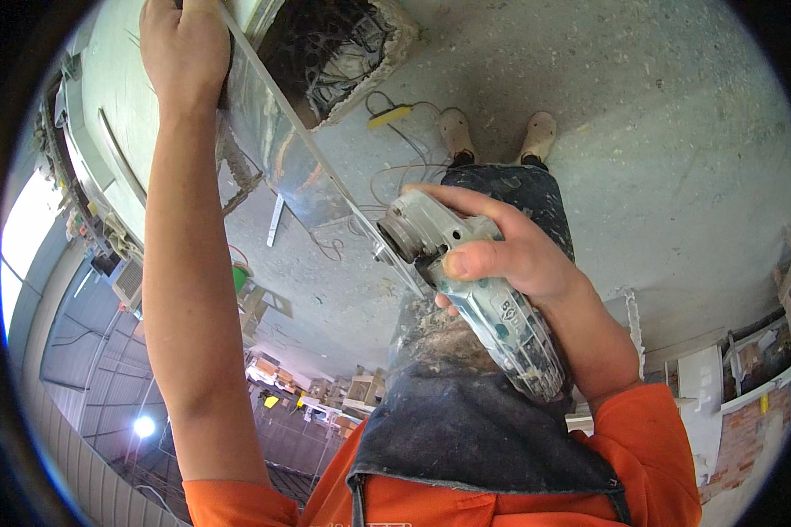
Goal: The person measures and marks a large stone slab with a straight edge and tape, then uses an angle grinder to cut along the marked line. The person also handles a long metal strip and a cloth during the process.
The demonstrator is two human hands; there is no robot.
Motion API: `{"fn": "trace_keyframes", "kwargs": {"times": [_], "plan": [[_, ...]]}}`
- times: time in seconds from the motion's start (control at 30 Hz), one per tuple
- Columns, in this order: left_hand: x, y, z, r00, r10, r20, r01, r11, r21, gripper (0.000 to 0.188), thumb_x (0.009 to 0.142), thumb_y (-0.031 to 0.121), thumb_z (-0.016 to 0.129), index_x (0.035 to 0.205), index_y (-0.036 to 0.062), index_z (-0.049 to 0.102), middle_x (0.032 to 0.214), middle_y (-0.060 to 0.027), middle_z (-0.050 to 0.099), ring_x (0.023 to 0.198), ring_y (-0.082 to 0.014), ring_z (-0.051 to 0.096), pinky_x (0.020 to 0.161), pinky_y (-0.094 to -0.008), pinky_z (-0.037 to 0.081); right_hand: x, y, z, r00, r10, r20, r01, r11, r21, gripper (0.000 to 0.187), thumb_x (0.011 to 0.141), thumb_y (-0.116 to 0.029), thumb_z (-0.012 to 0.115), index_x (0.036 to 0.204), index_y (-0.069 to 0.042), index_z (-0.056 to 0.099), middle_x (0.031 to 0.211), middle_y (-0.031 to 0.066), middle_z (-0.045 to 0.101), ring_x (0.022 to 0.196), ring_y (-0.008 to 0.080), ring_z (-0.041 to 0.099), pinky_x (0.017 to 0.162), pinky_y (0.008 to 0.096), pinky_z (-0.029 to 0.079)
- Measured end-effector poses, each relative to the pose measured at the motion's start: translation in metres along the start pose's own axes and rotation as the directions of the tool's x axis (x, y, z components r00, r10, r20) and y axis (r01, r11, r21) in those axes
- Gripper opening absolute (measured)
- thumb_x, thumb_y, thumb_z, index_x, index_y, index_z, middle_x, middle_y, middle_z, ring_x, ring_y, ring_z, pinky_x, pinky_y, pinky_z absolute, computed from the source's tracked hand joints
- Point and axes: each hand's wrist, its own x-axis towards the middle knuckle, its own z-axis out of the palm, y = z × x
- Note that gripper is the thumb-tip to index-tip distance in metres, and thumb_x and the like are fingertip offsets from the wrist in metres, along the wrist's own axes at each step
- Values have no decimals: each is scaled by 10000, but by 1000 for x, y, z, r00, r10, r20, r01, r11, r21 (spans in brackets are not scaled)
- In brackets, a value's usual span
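Observation:
My right hand [510, 250] is wrapped round the body of an angle grinder [501, 325], its thumb across the grip. The grinder's pale, dusty metal head [417, 224] points up and left. A long narrow pale strip [316, 154] runs from beside the head to the top left; it looks like the edge of a see-through sheet [281, 158], and I cannot tell how they join. My left hand [185, 53] is at the top left edge, its fingers mostly cut off, closed by a dark thing that I cannot make out.
A jagged dark hole [334, 53] with tangled material lies at the top. Cords and a yellow piece [389, 117] are on the dusty floor [659, 176] near my shoes [540, 133]. A dark, dusty apron [475, 430] hangs in front of me. Wooden frames and bricks stand at the right.

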Motion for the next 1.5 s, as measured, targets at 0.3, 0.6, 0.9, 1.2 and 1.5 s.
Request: {"fn": "trace_keyframes", "kwargs": {"times": [0.3,0.6,0.9,1.2,1.5], "plan": [[1,-6,-1,999,25,-23,-23,997,72,528,958,181,503,1421,-70,535,1416,-226,571,1342,-308,508,1160,-351,340,0,-1,0,1000,16,8,-16,1000,-4,879,793,-218,766,1531,59,376,1168,197,654,779,210,723,638,322,635],[-4,4,-1,999,30,-14,-29,999,43,500,957,166,497,1401,-58,559,1390,-213,590,1321,-296,522,1147,-344,351,5,-6,3,1000,-4,4,4,1000,-21,861,802,-212,758,1528,60,383,1119,188,665,753,205,716,616,325,624],[-1,-3,0,1000,30,0,-30,1000,2,487,959,150,498,1400,-44,566,1373,-192,601,1296,-270,535,1131,-336,362,5,-13,2,999,-14,49,13,1000,28,727,856,-200,793,1478,31,496,1146,100,690,867,113,682,745,256,567],[10,-24,-12,994,109,4,-107,969,221,562,957,357,593,1411,26,617,1405,-202,631,1312,-308,582,1137,-357,376,7,-11,0,995,-90,50,91,996,-15,729,847,-219,810,1457,51,515,1224,97,673,1045,129,654,908,264,532],[10,-19,-12,999,52,-3,-51,982,182,568,963,360,604,1413,13,610,1375,-203,648,1277,-284,600,1114,-348,398,4,-12,0,995,-95,37,96,995,-31,723,847,-227,811,1448,54,524,1209,93,680,1057,133,647,938,270,520]]}}
